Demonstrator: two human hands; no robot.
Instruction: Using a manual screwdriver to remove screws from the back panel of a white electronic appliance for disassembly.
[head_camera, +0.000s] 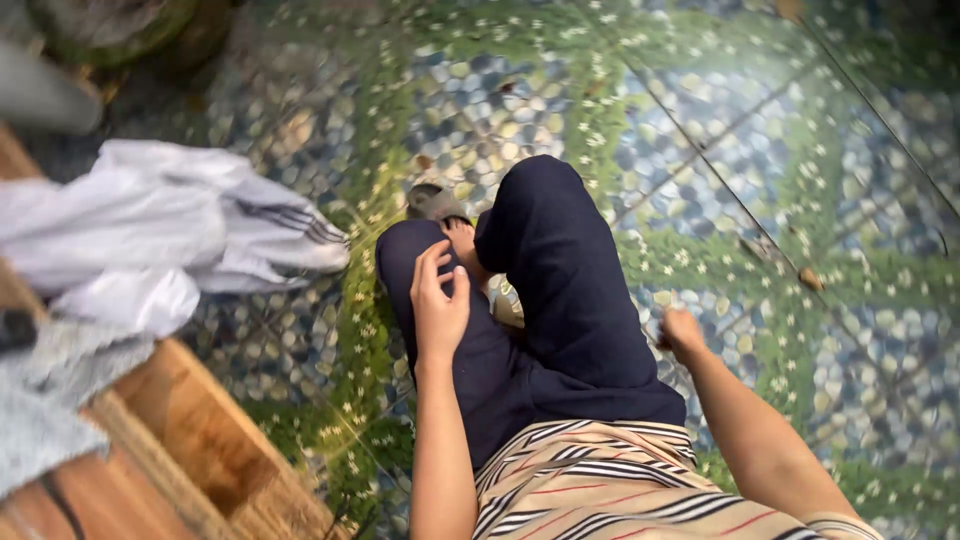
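The white garment (170, 235) is draped off the wooden bench (190, 440) at the left, untouched, so a slide onto the patterned floor (800, 200) is judged possible, the left hand (438, 305) resting open-fingered on the dark trouser leg (470, 370) and the right hand (682, 332) curled shut, empty.

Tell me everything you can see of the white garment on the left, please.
The white garment is a crumpled heap of thin, smooth-looking fabric with dark stripes on one fold at its right. It lies partly on the wooden bench, its right end hanging over the pebble-patterned floor. A grey cloth lies just below it. Neither the left hand nor the right hand touches it.
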